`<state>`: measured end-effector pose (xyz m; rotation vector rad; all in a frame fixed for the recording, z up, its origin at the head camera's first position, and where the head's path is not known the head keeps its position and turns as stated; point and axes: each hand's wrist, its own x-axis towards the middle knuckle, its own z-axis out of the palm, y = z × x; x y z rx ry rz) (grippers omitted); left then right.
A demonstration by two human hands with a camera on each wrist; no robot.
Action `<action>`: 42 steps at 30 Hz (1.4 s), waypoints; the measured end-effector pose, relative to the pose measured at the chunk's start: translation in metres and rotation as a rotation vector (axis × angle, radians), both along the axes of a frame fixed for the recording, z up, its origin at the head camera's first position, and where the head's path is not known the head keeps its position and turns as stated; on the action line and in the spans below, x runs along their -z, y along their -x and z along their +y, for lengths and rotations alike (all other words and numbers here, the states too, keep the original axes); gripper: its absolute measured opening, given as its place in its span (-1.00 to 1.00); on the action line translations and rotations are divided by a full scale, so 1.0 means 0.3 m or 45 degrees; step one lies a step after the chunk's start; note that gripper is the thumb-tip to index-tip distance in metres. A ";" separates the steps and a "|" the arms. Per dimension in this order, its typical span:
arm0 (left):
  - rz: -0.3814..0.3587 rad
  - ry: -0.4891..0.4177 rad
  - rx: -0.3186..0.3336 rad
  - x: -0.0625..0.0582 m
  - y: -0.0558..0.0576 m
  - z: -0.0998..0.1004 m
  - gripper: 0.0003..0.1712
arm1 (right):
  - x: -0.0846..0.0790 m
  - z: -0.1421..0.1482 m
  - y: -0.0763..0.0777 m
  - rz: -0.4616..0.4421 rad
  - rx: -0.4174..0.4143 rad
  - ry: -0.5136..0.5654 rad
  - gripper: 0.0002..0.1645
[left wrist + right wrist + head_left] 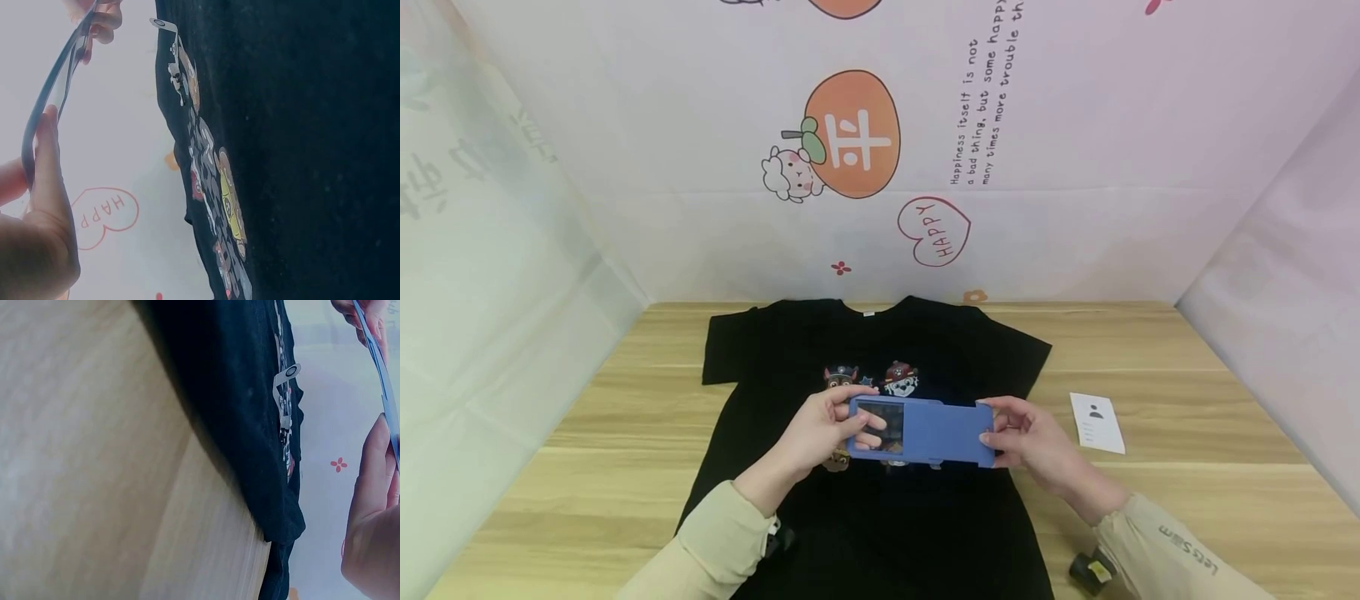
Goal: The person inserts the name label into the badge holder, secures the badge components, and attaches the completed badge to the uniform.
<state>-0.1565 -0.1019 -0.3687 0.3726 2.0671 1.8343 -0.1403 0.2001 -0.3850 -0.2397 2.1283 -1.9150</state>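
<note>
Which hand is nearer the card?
Right: the right hand is left of the card, holding the right end of the case; the left hand, farther left, holds its left end.

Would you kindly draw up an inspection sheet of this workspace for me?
Surface: wooden table, black T-shirt spread on it.
Job's things: blue holder with a see-through window, held above the T-shirt; white card on the table, right of the T-shirt.
Clutter: clip, apparently lying on the T-shirt.
Hands: left hand grips the holder's window end; right hand grips the opposite end.
Cables: nothing seen.
Surroundings: pale walls behind and on both sides, printed behind.
</note>
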 end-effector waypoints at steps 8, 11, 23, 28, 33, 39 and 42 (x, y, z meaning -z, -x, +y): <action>0.001 -0.001 -0.010 -0.009 0.001 -0.009 -0.55 | -0.011 -0.009 0.001 -0.011 0.004 0.032 -0.39; -0.001 0.005 -0.012 -0.011 0.000 -0.013 -0.55 | -0.014 -0.009 0.000 -0.015 0.002 0.040 -0.40; 0.016 0.020 -0.030 -0.010 -0.009 -0.033 -0.57 | -0.019 0.008 -0.012 0.005 -0.012 0.054 -0.43; 0.014 0.023 -0.032 -0.011 -0.010 -0.033 -0.56 | -0.020 0.016 -0.015 0.019 -0.009 0.051 -0.46; 0.022 0.028 -0.025 -0.014 -0.010 -0.038 -0.55 | -0.020 0.021 -0.014 0.024 -0.018 0.078 -0.51; 0.015 0.030 -0.043 -0.018 -0.012 -0.053 -0.54 | -0.011 0.044 -0.013 0.041 -0.023 0.125 -0.54; 0.003 0.031 -0.044 -0.020 -0.018 -0.057 -0.54 | -0.006 0.055 -0.013 0.047 -0.031 0.147 -0.52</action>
